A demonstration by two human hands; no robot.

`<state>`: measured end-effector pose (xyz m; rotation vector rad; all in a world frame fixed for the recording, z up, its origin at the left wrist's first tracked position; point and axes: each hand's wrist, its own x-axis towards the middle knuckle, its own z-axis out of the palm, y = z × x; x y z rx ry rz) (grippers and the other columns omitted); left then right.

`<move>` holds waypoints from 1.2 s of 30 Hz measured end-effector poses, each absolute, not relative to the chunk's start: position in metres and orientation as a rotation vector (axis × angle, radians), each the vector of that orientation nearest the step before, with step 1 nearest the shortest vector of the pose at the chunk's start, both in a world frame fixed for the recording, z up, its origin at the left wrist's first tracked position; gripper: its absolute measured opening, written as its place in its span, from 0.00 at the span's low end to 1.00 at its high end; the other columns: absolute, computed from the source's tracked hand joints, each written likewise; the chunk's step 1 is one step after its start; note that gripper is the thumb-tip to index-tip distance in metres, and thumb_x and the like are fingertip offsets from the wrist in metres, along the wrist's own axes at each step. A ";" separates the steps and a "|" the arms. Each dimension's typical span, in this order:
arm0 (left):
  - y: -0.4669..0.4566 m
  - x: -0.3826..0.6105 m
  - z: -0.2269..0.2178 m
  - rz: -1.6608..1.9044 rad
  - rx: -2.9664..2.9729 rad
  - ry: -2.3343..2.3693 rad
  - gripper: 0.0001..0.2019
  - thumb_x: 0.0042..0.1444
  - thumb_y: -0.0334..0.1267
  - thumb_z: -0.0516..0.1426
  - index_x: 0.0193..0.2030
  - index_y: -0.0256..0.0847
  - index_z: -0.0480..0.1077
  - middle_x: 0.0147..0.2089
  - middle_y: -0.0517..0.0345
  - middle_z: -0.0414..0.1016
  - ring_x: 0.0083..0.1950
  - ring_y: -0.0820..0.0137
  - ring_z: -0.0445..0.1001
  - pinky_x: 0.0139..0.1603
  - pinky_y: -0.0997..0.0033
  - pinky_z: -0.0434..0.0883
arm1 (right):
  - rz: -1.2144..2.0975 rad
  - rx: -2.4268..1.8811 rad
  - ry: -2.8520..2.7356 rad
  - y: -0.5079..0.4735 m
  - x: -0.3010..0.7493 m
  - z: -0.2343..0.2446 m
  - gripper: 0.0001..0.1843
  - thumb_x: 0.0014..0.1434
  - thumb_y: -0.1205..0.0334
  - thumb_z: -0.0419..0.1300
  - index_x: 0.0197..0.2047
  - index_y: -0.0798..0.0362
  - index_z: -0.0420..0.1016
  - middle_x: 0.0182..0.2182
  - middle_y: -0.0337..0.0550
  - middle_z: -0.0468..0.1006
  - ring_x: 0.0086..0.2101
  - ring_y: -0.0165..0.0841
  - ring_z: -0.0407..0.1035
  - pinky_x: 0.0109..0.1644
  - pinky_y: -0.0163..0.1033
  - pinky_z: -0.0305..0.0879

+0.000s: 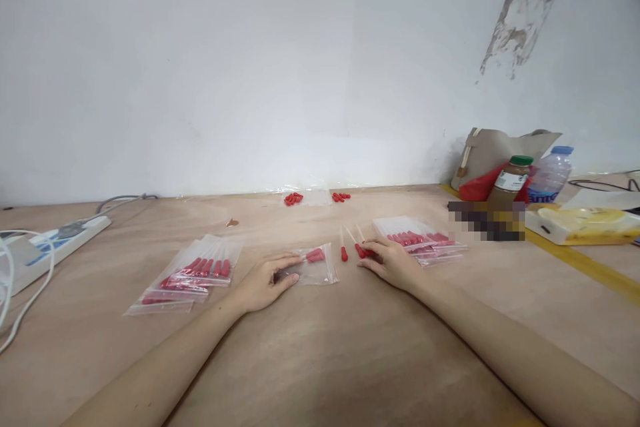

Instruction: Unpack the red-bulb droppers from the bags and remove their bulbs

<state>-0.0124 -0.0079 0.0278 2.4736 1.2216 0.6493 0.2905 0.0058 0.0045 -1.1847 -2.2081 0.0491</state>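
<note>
My left hand (265,282) lies over the left end of a clear zip bag (320,273), thumb and fingers apart and touching it. Red dropper bulbs (315,255) show inside that bag; their stems are partly hidden by my fingers. With thumb and fingertips closed, my right hand (393,265) grips a dropper with a red bulb (360,251) and a thin clear stem pointing away. Another red bulb is partly covered by those fingers. Just left of them a single dropper (344,253) lies on the table, bulb toward me.
Filled bags of red-bulbed droppers lie in overlapping stacks at left (200,270) and right (413,238). Loose red bulbs form two piles (293,199) (341,197) near the wall. A power strip (65,240) stands left; bottles (513,180) and a tissue pack (585,223) are right.
</note>
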 end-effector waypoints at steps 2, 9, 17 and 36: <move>-0.008 -0.013 0.028 0.643 2.474 1.228 0.19 0.56 0.44 0.51 0.54 0.47 0.65 0.57 0.57 0.65 0.58 0.64 0.61 0.59 0.59 0.59 | 0.070 -1.206 -2.218 0.005 0.290 0.006 0.11 0.55 0.56 0.56 0.39 0.52 0.72 0.36 0.45 0.72 0.34 0.33 0.68 0.39 0.39 0.64; -0.008 -0.015 0.025 0.624 2.446 1.238 0.24 0.56 0.46 0.50 0.60 0.46 0.56 0.59 0.55 0.63 0.57 0.63 0.63 0.52 0.63 0.65 | -0.051 -1.207 -2.156 -0.003 0.285 0.009 0.12 0.55 0.56 0.55 0.39 0.53 0.72 0.34 0.46 0.71 0.35 0.34 0.65 0.39 0.40 0.61; -0.010 -0.015 0.027 0.647 2.321 1.272 0.25 0.57 0.47 0.49 0.61 0.44 0.53 0.56 0.54 0.66 0.55 0.64 0.66 0.49 0.65 0.67 | -0.018 -1.157 -2.220 -0.006 0.245 0.025 0.10 0.55 0.60 0.54 0.35 0.51 0.76 0.30 0.44 0.72 0.35 0.34 0.62 0.42 0.42 0.55; -0.013 -0.011 0.033 0.582 2.484 1.160 0.19 0.56 0.43 0.50 0.54 0.46 0.65 0.56 0.57 0.66 0.56 0.65 0.64 0.56 0.64 0.62 | -0.145 -1.300 -2.256 0.004 0.213 0.022 0.21 0.48 0.40 0.57 0.31 0.50 0.76 0.31 0.43 0.71 0.37 0.35 0.60 0.46 0.46 0.45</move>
